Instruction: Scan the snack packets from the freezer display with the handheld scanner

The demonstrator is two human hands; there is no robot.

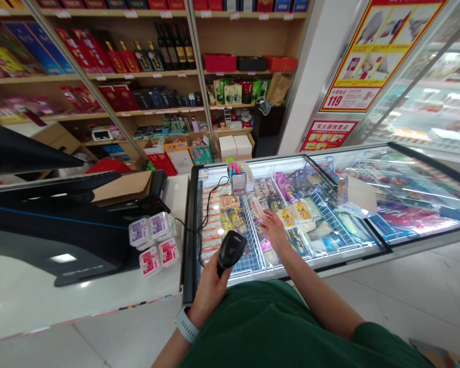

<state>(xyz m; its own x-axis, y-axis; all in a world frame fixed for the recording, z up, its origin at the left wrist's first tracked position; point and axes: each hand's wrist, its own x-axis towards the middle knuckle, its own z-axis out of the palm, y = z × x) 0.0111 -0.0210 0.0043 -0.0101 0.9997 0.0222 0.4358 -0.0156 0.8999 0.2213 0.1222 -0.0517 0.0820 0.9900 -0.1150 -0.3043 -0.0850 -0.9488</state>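
My left hand (210,287) is closed round the handle of a black barcode scanner (233,248), above the near left part of the glass-topped freezer (192,240). A black cable runs by it. My right hand (276,234) is over the glass, fingers bent and closed on the edge of a small translucent plastic pack (257,209); its label cannot be read. Just right of that hand, packs with yellow labels (296,214) rest on the glass. To the left, packs with purple labels (158,226) and packs with red labels (159,257) sit on the white counter.
A black checkout machine (61,240) and an open cardboard box (122,187) stand on the counter (99,301). A white box (360,196) lies on the freezer's right part. Shelves with bottles (172,46) and gift boxes are behind.
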